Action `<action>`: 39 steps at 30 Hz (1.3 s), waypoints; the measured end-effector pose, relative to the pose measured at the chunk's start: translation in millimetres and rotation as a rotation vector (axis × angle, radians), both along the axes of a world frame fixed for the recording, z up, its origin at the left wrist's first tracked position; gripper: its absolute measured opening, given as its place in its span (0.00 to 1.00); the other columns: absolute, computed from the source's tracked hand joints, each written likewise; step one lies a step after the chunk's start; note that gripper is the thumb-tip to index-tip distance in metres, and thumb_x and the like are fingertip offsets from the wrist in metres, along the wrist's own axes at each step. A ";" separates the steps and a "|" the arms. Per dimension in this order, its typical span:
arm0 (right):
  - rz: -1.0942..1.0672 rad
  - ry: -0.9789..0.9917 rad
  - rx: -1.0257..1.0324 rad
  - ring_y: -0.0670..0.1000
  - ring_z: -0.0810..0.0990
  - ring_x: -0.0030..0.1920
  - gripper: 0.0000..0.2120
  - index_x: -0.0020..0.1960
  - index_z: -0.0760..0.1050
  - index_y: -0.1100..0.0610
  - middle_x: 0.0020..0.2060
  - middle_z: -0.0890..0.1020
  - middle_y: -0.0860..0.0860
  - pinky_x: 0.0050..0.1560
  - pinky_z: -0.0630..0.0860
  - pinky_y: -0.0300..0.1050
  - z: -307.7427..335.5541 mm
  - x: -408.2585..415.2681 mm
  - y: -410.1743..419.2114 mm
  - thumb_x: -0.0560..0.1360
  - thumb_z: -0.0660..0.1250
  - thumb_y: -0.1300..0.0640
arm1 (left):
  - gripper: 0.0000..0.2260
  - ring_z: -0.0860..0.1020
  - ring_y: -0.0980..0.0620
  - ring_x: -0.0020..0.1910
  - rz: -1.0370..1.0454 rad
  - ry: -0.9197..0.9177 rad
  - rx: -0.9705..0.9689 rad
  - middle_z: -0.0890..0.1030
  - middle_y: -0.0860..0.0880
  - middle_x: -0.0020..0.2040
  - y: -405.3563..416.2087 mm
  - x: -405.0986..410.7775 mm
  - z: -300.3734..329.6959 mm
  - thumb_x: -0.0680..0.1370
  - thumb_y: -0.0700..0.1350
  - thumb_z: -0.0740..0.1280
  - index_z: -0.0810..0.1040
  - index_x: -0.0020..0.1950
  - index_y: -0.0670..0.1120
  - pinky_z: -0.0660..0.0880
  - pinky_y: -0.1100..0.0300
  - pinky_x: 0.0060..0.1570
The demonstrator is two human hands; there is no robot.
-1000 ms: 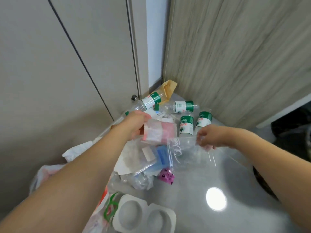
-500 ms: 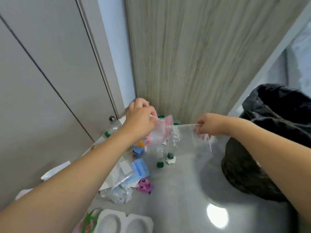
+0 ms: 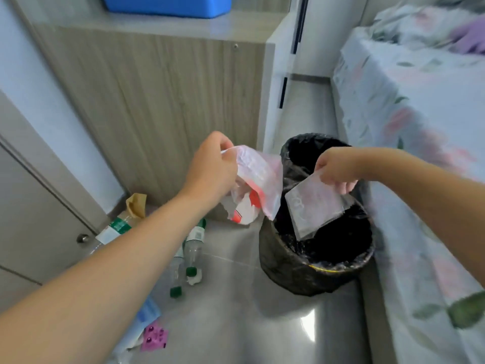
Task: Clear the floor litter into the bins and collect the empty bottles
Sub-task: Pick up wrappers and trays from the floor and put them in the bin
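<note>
My left hand (image 3: pixel 212 166) grips a crumpled pink and white plastic bag (image 3: pixel 254 185) just left of the bin. My right hand (image 3: pixel 336 169) pinches a clear zip bag (image 3: pixel 312 208) that hangs over the bin's mouth. The bin (image 3: pixel 296 269) is round with a black liner and stands on the floor against the bed. Several empty bottles with green labels and caps (image 3: pixel 194 237) lie on the grey floor under my left forearm, partly hidden by it.
A wood-grain cabinet (image 3: pixel 162 106) rises behind the bin, a blue box (image 3: pixel 168 5) on top. A bed with a floral sheet (image 3: pixel 420 153) fills the right side. A brown paper scrap (image 3: pixel 136 207), a pink blister pack (image 3: pixel 154 337) and a blue packet (image 3: pixel 147 313) lie on the floor.
Both hands have lifted the two bags up and swung right, from above the litter pile to the bin. The view has turned right, showing the bed and the bin's open mouth.
</note>
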State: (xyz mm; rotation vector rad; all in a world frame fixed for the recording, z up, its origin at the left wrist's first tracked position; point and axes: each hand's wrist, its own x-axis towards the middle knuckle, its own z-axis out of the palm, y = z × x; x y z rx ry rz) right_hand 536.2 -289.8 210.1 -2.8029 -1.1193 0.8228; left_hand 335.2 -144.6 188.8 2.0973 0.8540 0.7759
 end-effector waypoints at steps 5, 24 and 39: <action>0.035 -0.084 -0.132 0.55 0.80 0.28 0.11 0.44 0.77 0.59 0.28 0.82 0.56 0.32 0.75 0.40 -24.1 25.6 -31.3 0.70 0.56 0.62 | 0.04 0.72 0.58 0.36 -0.094 0.045 -0.080 0.74 0.53 0.44 -35.2 48.3 -11.1 0.79 0.40 0.58 0.72 0.50 0.45 0.67 0.68 0.29; 0.372 -0.092 -0.310 0.49 0.69 0.31 0.03 0.44 0.72 0.58 0.34 0.72 0.50 0.29 0.64 0.41 -136.2 65.4 -43.7 0.76 0.61 0.62 | 0.05 0.76 0.46 0.42 -0.420 0.983 0.034 0.79 0.44 0.47 -90.6 193.5 -171.8 0.78 0.42 0.61 0.75 0.51 0.42 0.70 0.58 0.36; 0.342 -0.166 0.099 0.58 0.76 0.55 0.12 0.56 0.71 0.56 0.54 0.74 0.54 0.54 0.75 0.54 -112.4 15.0 -13.0 0.74 0.60 0.53 | 0.12 0.77 0.46 0.56 -0.245 0.437 0.261 0.80 0.46 0.57 -29.3 93.0 -93.3 0.80 0.44 0.59 0.76 0.61 0.44 0.73 0.54 0.53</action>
